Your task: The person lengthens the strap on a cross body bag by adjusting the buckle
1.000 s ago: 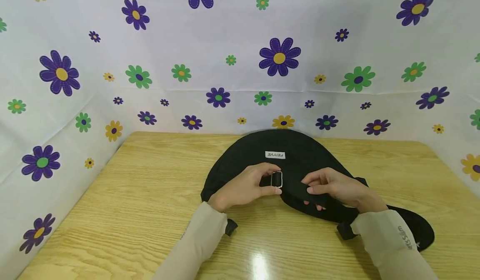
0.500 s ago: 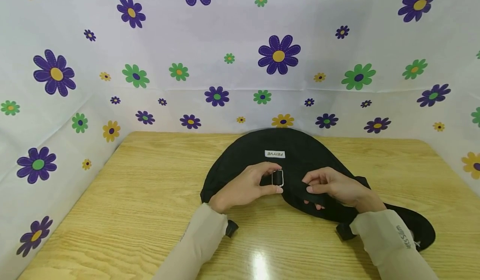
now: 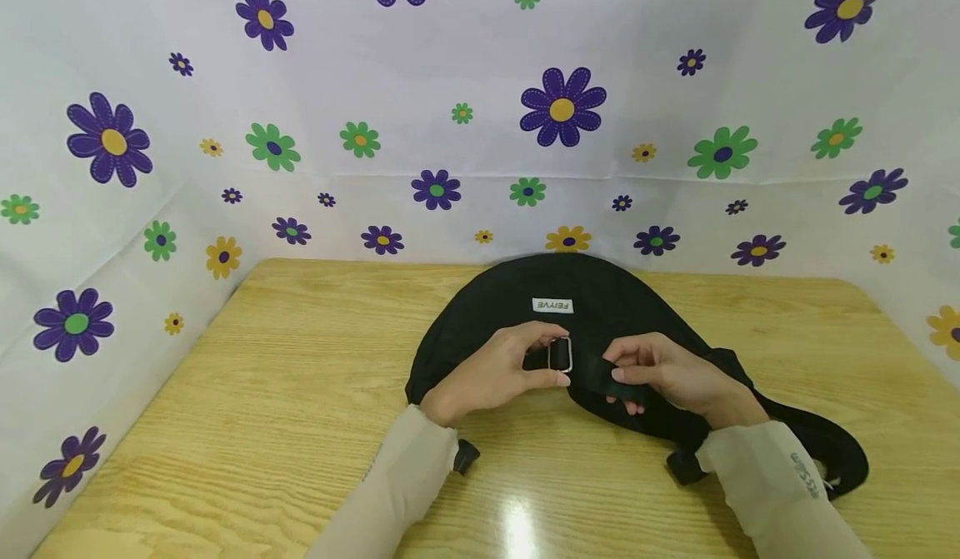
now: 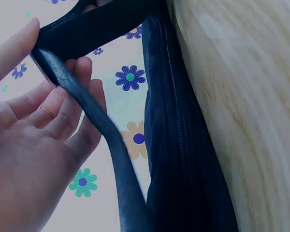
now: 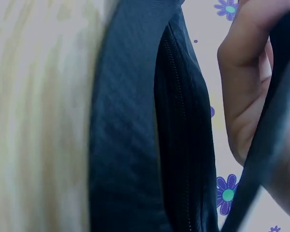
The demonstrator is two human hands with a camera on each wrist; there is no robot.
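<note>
A white sheet (image 3: 450,51) printed with purple, green and yellow-orange flowers (image 3: 562,109) fills the upper part of the head view and runs down its left and right sides. A horizontal crease (image 3: 480,177) crosses it just above mid-frame, and a slanting fold (image 3: 112,252) marks the left side. Below, a pale wood-grain worktop (image 3: 300,359) spreads to the bottom of the frame, its far corners rounded. A bright glare (image 3: 517,530) lies at bottom centre; faint grey shading (image 3: 660,34) dims the sheet at upper right
</note>
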